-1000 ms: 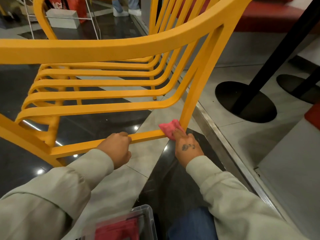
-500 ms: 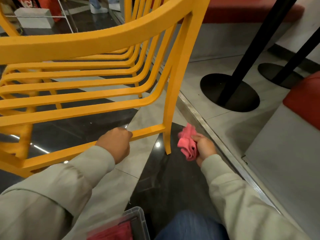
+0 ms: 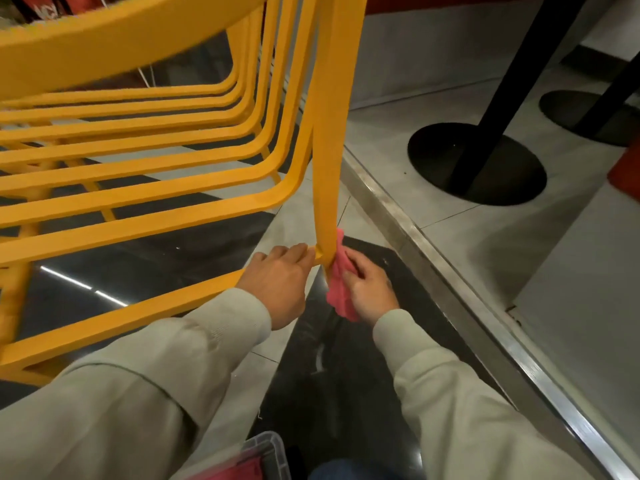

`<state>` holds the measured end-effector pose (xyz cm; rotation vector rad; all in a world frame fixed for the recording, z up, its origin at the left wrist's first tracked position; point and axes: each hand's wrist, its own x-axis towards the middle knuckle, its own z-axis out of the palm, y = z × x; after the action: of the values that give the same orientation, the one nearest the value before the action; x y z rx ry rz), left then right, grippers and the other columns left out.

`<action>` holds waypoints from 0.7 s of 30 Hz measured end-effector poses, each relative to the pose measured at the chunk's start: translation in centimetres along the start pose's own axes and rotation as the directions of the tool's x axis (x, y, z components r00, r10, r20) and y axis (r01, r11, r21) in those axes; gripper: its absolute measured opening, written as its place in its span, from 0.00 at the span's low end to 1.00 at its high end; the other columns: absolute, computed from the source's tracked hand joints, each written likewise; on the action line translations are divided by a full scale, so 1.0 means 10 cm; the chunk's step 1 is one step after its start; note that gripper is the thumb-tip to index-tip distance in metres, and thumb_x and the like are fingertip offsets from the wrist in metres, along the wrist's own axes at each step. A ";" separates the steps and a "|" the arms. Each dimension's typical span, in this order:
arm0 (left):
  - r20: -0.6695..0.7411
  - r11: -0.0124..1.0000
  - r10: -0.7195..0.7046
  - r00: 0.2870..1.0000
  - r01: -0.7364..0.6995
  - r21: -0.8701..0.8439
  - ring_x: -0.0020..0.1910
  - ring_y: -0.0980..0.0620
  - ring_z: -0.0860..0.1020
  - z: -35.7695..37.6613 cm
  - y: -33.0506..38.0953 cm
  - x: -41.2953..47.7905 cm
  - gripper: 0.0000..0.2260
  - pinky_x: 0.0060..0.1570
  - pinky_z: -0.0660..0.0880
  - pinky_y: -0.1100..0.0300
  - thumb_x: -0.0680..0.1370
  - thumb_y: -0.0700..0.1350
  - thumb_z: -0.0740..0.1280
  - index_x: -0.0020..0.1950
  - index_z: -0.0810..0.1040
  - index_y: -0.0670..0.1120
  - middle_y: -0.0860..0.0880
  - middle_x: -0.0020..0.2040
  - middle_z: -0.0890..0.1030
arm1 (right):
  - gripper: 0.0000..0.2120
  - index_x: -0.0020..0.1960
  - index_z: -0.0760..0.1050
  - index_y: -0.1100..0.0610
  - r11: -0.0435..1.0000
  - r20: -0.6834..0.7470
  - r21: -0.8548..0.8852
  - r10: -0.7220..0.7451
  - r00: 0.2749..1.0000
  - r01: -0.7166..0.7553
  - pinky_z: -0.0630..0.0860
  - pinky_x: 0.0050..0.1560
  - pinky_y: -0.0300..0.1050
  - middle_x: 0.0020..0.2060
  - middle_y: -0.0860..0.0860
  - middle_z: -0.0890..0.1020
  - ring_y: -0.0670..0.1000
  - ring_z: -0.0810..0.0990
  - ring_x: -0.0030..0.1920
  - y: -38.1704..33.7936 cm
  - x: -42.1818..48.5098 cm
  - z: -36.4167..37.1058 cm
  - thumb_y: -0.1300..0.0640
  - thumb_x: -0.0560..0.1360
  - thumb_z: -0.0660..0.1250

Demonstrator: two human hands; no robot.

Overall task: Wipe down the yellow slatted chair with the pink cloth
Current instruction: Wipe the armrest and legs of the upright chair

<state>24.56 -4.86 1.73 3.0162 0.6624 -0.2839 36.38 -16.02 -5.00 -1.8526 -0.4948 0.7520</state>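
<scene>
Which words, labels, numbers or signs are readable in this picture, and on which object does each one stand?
White letters on the red object at the top left, behind the yellow chair: too blurred to read.
Yellow chair: no text visible.
Pink cloth: no text visible.
Nothing else in view carries writing that can be read.

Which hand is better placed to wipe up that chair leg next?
Right. The right hand holds the pink cloth against the chair leg; the left hand grips the lower rail, steadying it.
</scene>
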 end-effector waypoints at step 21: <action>-0.201 0.974 0.016 0.979 -0.060 -0.217 0.79 0.52 0.47 0.20 0.18 0.11 0.28 0.77 0.41 0.45 0.82 0.49 0.57 0.79 0.49 0.50 0.53 0.80 0.51 | 0.21 0.76 0.58 0.34 0.865 0.073 -0.363 0.396 0.915 -0.346 0.62 0.73 0.50 0.74 0.51 0.68 0.60 0.68 0.72 0.93 0.59 -0.16 0.46 0.84 0.49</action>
<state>25.97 -6.24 -0.45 2.8588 0.6020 0.0897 41.69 -16.88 -14.79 -2.2687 -0.3788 1.1249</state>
